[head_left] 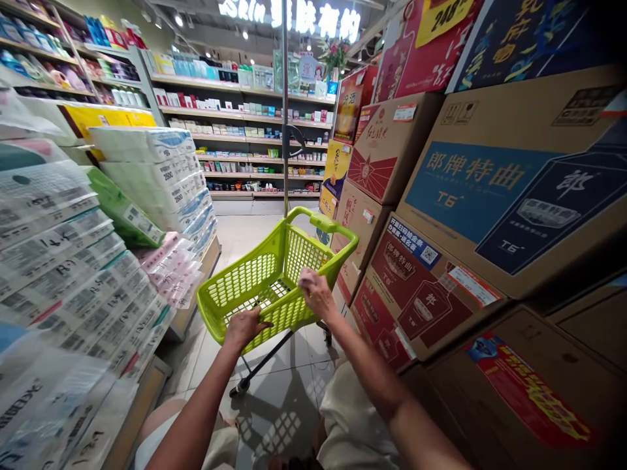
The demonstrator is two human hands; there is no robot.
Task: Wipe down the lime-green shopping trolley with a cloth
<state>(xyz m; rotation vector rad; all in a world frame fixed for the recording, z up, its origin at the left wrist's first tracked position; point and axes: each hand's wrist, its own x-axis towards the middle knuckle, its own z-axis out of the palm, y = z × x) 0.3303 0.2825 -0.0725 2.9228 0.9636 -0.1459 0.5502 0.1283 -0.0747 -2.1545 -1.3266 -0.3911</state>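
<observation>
Fingers (255, 314) of the left hand (242, 331) are bent snugly over the near rim of a green shopping cart (284, 314), gripping it, while the right hand (319, 299) is curled up by the same side, closer to the handle (329, 224); from here it's too blurred for me to tell what, if anything, it has hold of. The cart stands on the tiled floor (301, 385) between plastic-wrapped packs (164, 173) on the person's left and bottle-printed cartons (465, 196) on the right.
</observation>
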